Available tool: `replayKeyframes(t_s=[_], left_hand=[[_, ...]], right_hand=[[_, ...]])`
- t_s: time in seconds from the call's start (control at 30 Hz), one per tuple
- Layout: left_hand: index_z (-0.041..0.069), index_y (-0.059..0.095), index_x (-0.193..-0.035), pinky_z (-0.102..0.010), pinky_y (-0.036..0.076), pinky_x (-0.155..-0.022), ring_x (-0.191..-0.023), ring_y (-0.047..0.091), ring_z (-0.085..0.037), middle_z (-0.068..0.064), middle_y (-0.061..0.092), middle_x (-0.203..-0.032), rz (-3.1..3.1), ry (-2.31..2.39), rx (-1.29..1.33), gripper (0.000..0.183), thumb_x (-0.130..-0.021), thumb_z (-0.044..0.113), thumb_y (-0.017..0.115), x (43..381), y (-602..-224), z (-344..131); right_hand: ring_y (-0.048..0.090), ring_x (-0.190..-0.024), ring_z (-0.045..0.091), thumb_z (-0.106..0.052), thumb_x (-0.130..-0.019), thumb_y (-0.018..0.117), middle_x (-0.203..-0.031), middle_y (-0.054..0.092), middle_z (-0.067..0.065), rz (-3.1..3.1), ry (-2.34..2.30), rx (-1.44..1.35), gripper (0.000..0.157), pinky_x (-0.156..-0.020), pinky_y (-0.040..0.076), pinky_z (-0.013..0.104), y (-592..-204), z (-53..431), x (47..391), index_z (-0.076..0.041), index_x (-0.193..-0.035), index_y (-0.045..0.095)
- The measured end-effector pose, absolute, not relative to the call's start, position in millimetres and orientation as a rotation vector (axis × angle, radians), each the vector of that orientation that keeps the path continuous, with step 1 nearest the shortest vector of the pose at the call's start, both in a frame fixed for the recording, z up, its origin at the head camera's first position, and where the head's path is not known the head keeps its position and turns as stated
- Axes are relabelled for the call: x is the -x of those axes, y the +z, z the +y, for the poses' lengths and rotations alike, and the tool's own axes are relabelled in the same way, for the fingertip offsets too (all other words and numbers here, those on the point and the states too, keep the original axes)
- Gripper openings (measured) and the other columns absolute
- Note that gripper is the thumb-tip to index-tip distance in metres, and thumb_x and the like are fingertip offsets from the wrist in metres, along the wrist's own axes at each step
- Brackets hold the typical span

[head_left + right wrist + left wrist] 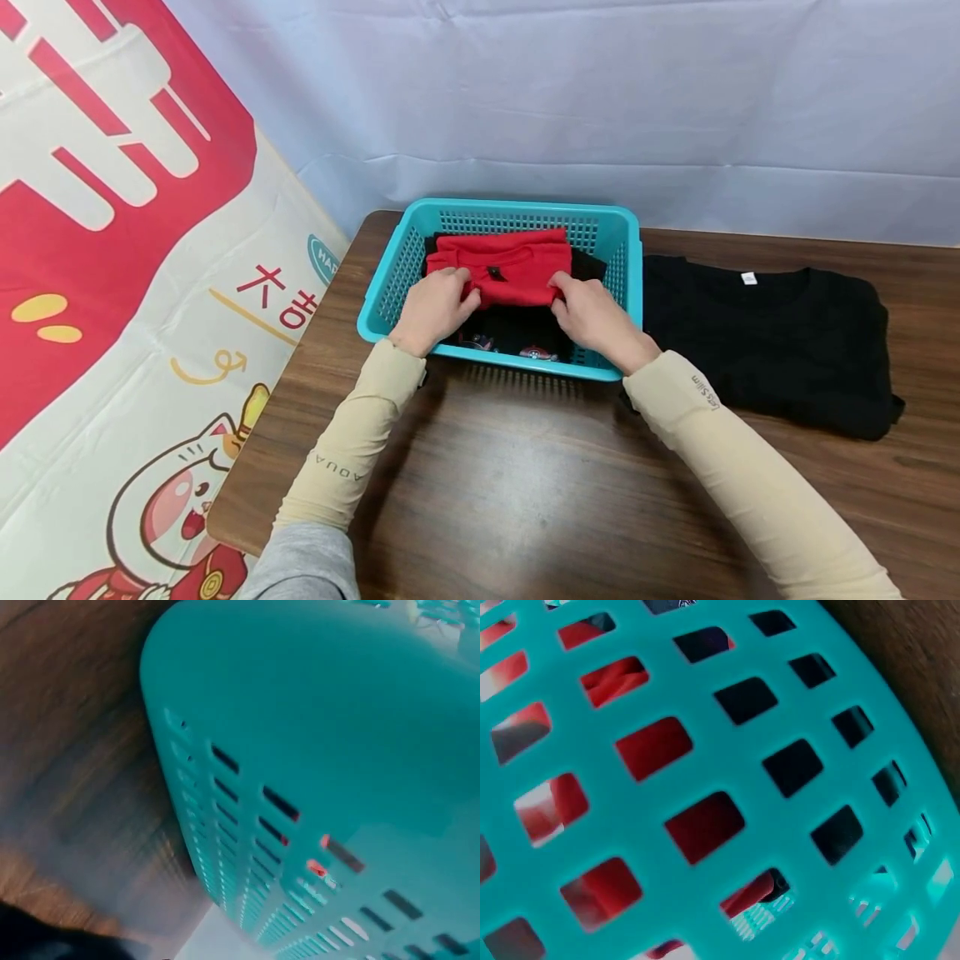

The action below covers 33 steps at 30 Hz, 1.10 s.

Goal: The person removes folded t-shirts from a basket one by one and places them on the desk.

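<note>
A folded red shirt (pixel 525 279) lies in the turquoise plastic basket (pixel 495 357), on top of black clothing (pixel 510 323) with small printed pictures. My left hand (pixel 441 304) grips the shirt's left side between thumb and fingers. At the opposite side, my right hand (pixel 592 317) pinches the red cloth. Both hands reach over the basket's front rim. In the left wrist view the basket wall (pixel 727 757) fills most of the picture, with red cloth (pixel 654 746) behind its holes. The right wrist view mostly holds the basket's outer wall (pixel 300 712); neither wrist view clearly shows the fingers.
A folded black shirt (pixel 772 342) with a white neck label lies right of the basket on the brown wooden table (pixel 510 483). Behind the table hangs a pale cloth (pixel 600 92). A printed red and white banner (pixel 150 250) stands along the left.
</note>
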<state>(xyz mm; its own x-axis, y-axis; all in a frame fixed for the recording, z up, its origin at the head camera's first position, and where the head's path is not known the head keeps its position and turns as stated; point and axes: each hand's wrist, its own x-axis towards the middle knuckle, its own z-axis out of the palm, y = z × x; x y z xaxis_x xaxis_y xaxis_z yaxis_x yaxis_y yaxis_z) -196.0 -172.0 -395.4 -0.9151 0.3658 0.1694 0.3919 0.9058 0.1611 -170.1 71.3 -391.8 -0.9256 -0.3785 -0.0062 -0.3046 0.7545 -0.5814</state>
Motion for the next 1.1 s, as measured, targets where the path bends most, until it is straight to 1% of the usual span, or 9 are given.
replayKeyframes(t_s=[0.1, 0.23, 0.33, 0.4, 0.5, 0.6, 0.77, 0.93, 1.1], left_hand=[[0.01, 0.051, -0.075, -0.031, 0.044, -0.045, -0.05, 0.052, -0.019, -0.006, 0.051, -0.06, -2.888, -0.21, 0.399, 0.039, -0.097, 0.042, 0.052, 193, -397, -173], [0.007, 0.052, -0.076, -0.037, 0.048, -0.044, -0.047, 0.054, -0.026, -0.011, 0.053, -0.055, -2.891, -0.243, 0.173, 0.054, -0.097, 0.056, 0.043, 192, -399, -174], [0.007, 0.055, -0.08, -0.042, 0.051, -0.054, -0.059, 0.059, -0.029, -0.012, 0.058, -0.064, -2.979, -0.498, 0.033, 0.057, -0.098, 0.058, 0.037, 194, -397, -179], [0.006, 0.058, -0.09, -0.044, 0.053, -0.066, -0.072, 0.062, -0.029, -0.013, 0.062, -0.078, -3.05, -0.68, -0.05, 0.054, -0.098, 0.055, 0.036, 195, -395, -183], [0.004, 0.058, -0.109, -0.047, 0.05, -0.083, -0.094, 0.06, -0.031, -0.015, 0.063, -0.103, -3.121, -0.846, -0.142, 0.05, -0.099, 0.049, 0.041, 197, -393, -189], [0.001, 0.055, -0.119, -0.051, 0.048, -0.089, -0.103, 0.057, -0.037, -0.021, 0.056, -0.118, -3.141, -0.819, -0.172, 0.05, -0.098, 0.045, 0.045, 196, -391, -192], [0.0, 0.052, -0.121, -0.051, 0.048, -0.091, -0.109, 0.052, -0.037, -0.024, 0.049, -0.124, -3.171, -0.857, -0.164, 0.05, -0.097, 0.043, 0.047, 196, -390, -195], [0.002, 0.05, -0.126, -0.048, 0.046, -0.096, -0.118, 0.043, -0.031, -0.021, 0.045, -0.129, -3.2, -1.025, -0.143, 0.052, -0.098, 0.045, 0.047, 198, -389, -197], [0.003, 0.051, -0.125, -0.042, 0.053, -0.085, -0.113, 0.046, -0.03, -0.021, 0.044, -0.128, -3.187, -1.107, -0.157, 0.055, -0.099, 0.05, 0.042, 198, -389, -198]], right_hand=[[0.063, -0.057, 0.02, -0.015, -0.103, 0.041, -0.072, 0.063, 0.013, 2.756, -0.971, 0.516, 0.024, -0.063, 0.053, 0.032, -392, 70, 169, -0.004, -0.122, 0.049], [0.064, -0.061, 0.021, -0.015, -0.103, 0.041, -0.077, 0.062, 0.013, 2.728, -1.074, 0.511, 0.02, -0.064, 0.053, 0.032, -394, 71, 169, -0.003, -0.118, 0.048], [0.055, -0.057, 0.02, -0.014, -0.103, 0.04, -0.075, 0.056, 0.011, 2.744, -1.106, 0.527, 0.02, -0.062, 0.046, 0.032, -395, 71, 170, -0.002, -0.115, 0.049], [0.049, -0.057, 0.02, -0.015, -0.103, 0.04, -0.075, 0.054, 0.01, 2.747, -1.121, 0.518, 0.019, -0.061, 0.041, 0.033, -395, 70, 171, -0.003, -0.114, 0.05], [0.049, -0.062, 0.022, -0.017, -0.102, 0.042, -0.08, 0.054, 0.01, 2.73, -1.167, 0.51, 0.018, -0.064, 0.041, 0.034, -396, 69, 172, -0.004, -0.109, 0.052], [0.059, -0.075, 0.026, -0.019, -0.102, 0.044, -0.091, 0.059, 0.013, 2.712, -1.232, 0.475, 0.019, -0.072, 0.048, 0.037, -395, 68, 171, -0.004, -0.11, 0.054], [0.068, -0.098, 0.031, -0.021, -0.103, 0.043, -0.115, 0.061, 0.018, 2.623, -1.423, 0.325, 0.028, -0.09, 0.054, 0.042, -391, 67, 169, -0.001, -0.12, 0.052], [0.07, -0.1, 0.029, -0.023, -0.103, 0.043, -0.122, 0.062, 0.017, 2.516, -1.557, 0.21, 0.028, -0.09, 0.054, 0.04, -388, 66, 170, -0.001, -0.12, 0.05], [0.067, -0.106, 0.034, -0.022, -0.104, 0.042, -0.124, 0.059, 0.019, 2.383, -1.728, 0.133, 0.031, -0.087, 0.054, 0.038, -387, 66, 170, 0.002, -0.123, 0.047]])
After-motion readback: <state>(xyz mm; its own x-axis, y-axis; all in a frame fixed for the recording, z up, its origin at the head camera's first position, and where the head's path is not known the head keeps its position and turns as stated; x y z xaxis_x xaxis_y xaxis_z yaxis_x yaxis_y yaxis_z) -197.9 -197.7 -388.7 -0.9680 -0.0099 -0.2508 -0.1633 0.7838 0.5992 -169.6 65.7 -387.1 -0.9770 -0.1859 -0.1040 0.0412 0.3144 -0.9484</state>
